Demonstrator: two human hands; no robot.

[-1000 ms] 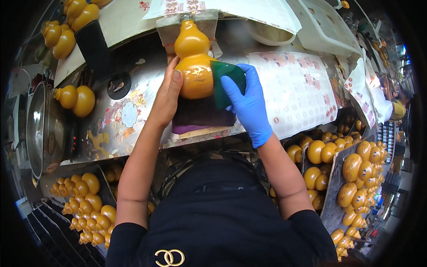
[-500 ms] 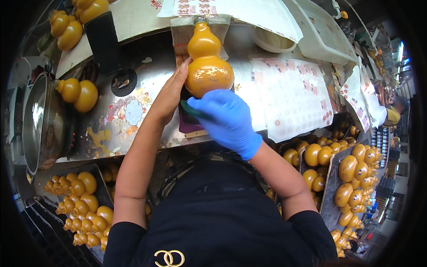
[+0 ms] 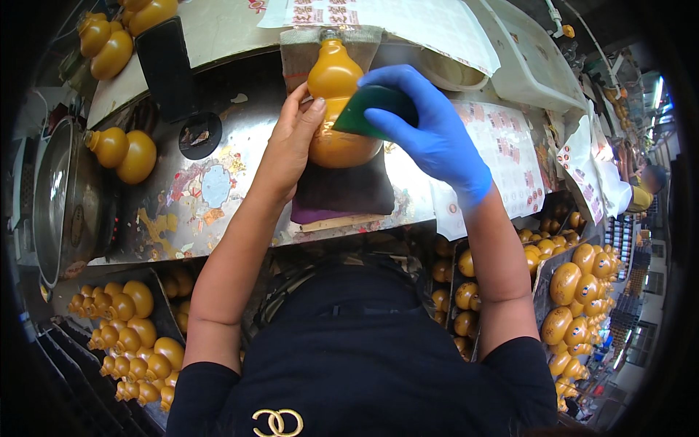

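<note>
A glossy yellow-brown gourd-shaped bottle lies on its side on the bench, its neck on a grey cloth pad and its round base toward me. Against the left side of its waist, my bare left hand grips it, thumb on top. My right hand, in a blue glove, pinches a flat green scraper between thumb and fingers. The scraper's edge lies over the lower bulb, covering most of the marking there. Below the base is a dark cloth over a purple one.
Printed transfer sheets lie right of the bottle. Beyond them stand a white bowl and a translucent tub. At left are a metal basin, another gourd bottle and a phone-like dark slab. Racks of gourd bottles flank me.
My right hand has moved up and right from below the base, bringing the green scraper onto the bottle's right side. My left hand has shifted slightly right along the bottle.
</note>
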